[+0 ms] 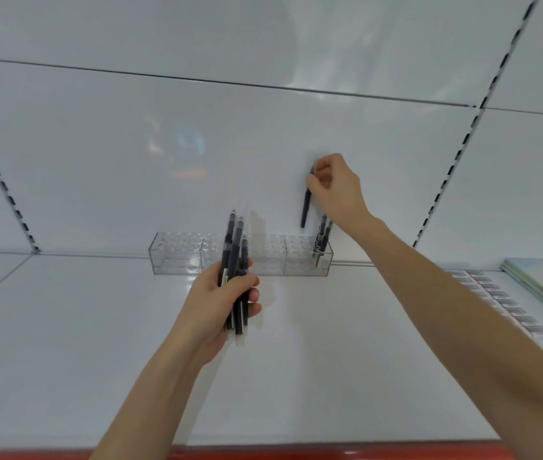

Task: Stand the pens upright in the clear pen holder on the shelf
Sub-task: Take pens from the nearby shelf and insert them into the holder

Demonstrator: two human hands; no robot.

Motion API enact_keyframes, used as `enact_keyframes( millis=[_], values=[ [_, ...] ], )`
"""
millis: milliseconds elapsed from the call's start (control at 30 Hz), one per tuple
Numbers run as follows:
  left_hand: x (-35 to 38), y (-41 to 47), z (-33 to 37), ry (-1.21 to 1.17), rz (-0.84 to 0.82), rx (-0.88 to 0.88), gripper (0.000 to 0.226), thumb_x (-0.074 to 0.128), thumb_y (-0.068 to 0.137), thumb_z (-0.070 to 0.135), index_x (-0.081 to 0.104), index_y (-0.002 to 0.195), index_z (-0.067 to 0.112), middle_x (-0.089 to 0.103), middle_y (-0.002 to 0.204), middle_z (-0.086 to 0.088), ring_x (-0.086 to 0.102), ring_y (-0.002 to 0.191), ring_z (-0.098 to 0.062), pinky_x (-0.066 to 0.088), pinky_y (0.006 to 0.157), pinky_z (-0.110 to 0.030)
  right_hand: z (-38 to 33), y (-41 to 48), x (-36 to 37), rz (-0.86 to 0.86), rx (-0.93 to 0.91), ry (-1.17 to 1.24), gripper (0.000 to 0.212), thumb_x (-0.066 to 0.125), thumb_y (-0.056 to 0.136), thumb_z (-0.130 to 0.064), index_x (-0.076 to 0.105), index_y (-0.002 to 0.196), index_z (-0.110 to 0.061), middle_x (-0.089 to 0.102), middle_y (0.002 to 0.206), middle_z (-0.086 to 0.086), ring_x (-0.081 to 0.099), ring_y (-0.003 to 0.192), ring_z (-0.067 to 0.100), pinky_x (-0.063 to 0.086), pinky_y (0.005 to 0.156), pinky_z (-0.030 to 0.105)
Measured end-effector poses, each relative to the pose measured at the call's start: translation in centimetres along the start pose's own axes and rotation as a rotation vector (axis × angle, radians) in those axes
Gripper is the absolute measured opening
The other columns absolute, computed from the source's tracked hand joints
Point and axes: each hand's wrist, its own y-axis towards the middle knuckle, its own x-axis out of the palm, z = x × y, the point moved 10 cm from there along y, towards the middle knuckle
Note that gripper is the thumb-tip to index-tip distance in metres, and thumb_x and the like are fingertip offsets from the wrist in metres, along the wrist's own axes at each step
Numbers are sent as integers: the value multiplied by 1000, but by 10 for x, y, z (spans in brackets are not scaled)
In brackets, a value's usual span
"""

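Nearest the camera, low in the middle of the frame, the left hand (222,300) was closed around a bundle of dark pens (235,277), their long axes near upright and leaning a little right, tips pointing up across the front of the holder. This hand sat just in front of the holder's middle, on the near side of the white shelf (97,343).

Behind it, at centre frame against the back panel, the clear pen holder (177,257) lay as a long low box running left to right, divided into compartments. Its rightmost compartment already held a few standing pens (322,242); the others looked empty.

Farther and higher, right of centre, the right hand (336,187) pinched a single pen (305,207) by its upper end. That pen hung near vertical, lower tip above the holder and apart from it, over the right-hand part, just left of the pens already placed. Judging from this, the right hand was the nearer to the open slots, and a straight descent along the pen's own axis would seat it.
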Motion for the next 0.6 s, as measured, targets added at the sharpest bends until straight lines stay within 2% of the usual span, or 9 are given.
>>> enact_keyframes(
  millis=[67, 133, 233, 267, 433, 533, 600],
  values=[
    [1, 0, -1, -1, -2, -3, 20, 51, 88, -5, 57, 105, 4, 52, 71, -7, 51, 49, -10, 47, 46, -20, -1, -4, 1, -16, -33, -34, 24, 51, 89, -11, 46, 110, -3, 52, 91, 0, 52, 82, 16, 42, 76, 24],
    [1, 0, -2, 1, -2, -6, 21, 51, 88, -6, 56, 106, 3, 52, 71, -7, 51, 49, -11, 47, 46, -20, -1, -8, -2, -3, -48, -31, 32, 51, 88, -9, 43, 119, -5, 53, 88, -2, 54, 79, 17, 46, 77, 29],
    [2, -1, -3, 1, -5, -5, 21, 52, 88, -5, 56, 106, 3, 53, 70, -7, 52, 50, -12, 48, 47, -20, -1, -12, -5, -2, -75, -15, 42, 51, 88, -7, 41, 128, -14, 52, 78, -10, 54, 71, 9, 45, 72, 19],
    [2, -1, -3, -3, -4, -7, 20, 53, 88, -4, 56, 106, 4, 54, 70, -7, 52, 51, -12, 48, 47, -20, -1, -13, -3, -17, -90, -38, 42, 51, 88, -7, 42, 128, -15, 54, 79, -8, 55, 72, 11, 45, 74, 20],
    [4, -3, -1, -22, -24, 10, 11, 57, 89, 9, 55, 99, 5, 53, 69, -4, 49, 48, -8, 45, 46, -19, 2, -14, 5, -58, -142, -226, 24, 50, 90, -9, 57, 112, -3, 65, 97, 13, 59, 90, 26, 47, 88, 35],
    [4, -5, 1, -27, -13, 21, 13, 57, 89, 18, 53, 91, 6, 51, 67, -2, 45, 45, -7, 39, 41, -17, 0, -13, 3, -46, -170, -282, 17, 51, 88, -6, 61, 98, 3, 65, 95, 20, 59, 90, 31, 46, 86, 41],
    [4, -6, 0, -41, 3, 12, 18, 55, 90, 24, 53, 94, 6, 51, 66, -2, 42, 43, -8, 37, 39, -18, 1, -11, 1, -38, -165, -296, 18, 50, 86, -3, 60, 100, 4, 63, 95, 21, 57, 89, 31, 46, 85, 41]
  ],
)
